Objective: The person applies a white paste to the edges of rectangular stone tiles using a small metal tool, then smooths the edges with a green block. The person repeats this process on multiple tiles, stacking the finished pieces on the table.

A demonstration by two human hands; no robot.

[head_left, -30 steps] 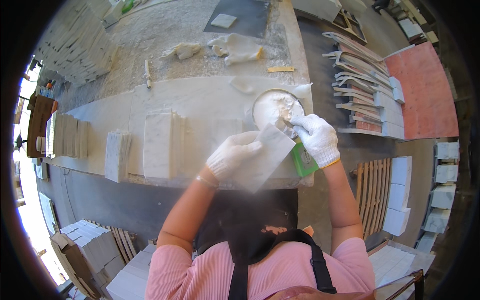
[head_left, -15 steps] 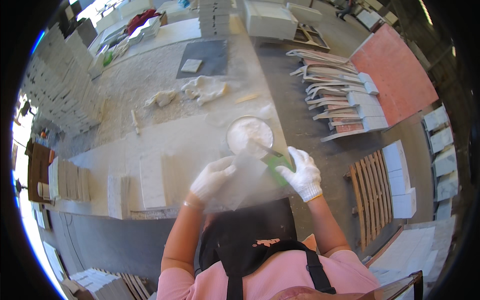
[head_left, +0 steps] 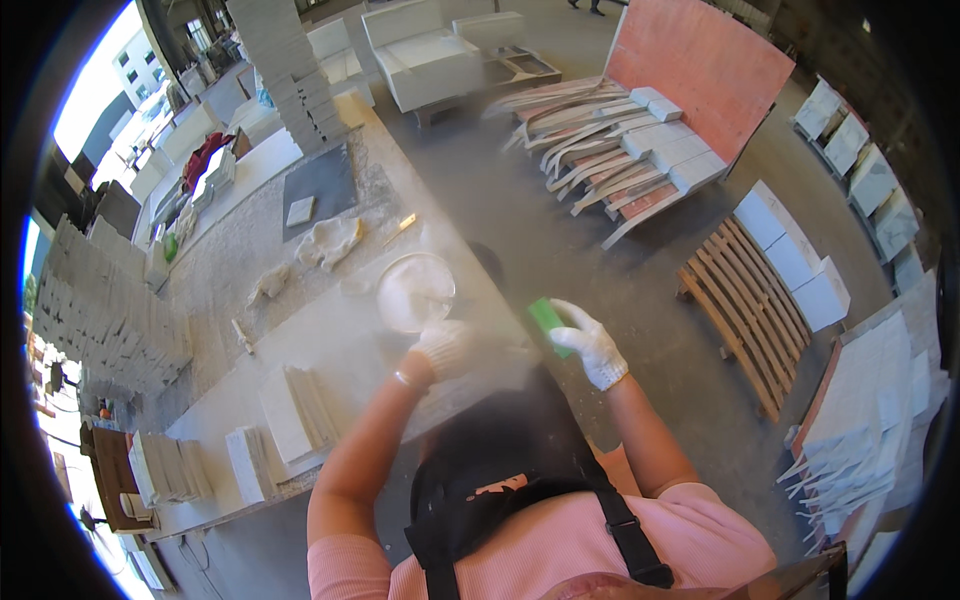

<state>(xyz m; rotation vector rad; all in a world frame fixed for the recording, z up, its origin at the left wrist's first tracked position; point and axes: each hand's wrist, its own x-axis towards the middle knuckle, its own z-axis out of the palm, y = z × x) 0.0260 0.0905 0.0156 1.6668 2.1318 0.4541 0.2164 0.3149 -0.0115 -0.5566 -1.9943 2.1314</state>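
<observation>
My right hand [head_left: 598, 352], in a white knit glove, grips a green block [head_left: 547, 322] just beyond the table's right edge. My left hand [head_left: 445, 350], gloved too, is over the table [head_left: 350, 265] at the near side of a round bowl [head_left: 378, 293]. White powder [head_left: 412, 288] fills the bowl. Haze blurs the left fingers and a pale shape beside them, so what they hold does not show.
Pale stone slabs [head_left: 292, 415] stand along the table's near edge, with a tall stack [head_left: 105, 315] at the left. Crumpled cloths [head_left: 328, 243] and a dark sheet [head_left: 318, 185] lie farther back. Right of the table are a strap-covered rack [head_left: 600, 160] and a wooden pallet [head_left: 745, 300].
The view has turned rightward. My right hand now has the green block, which lay on the table's edge before. The grey-white sheet by my left hand no longer shows clearly.
</observation>
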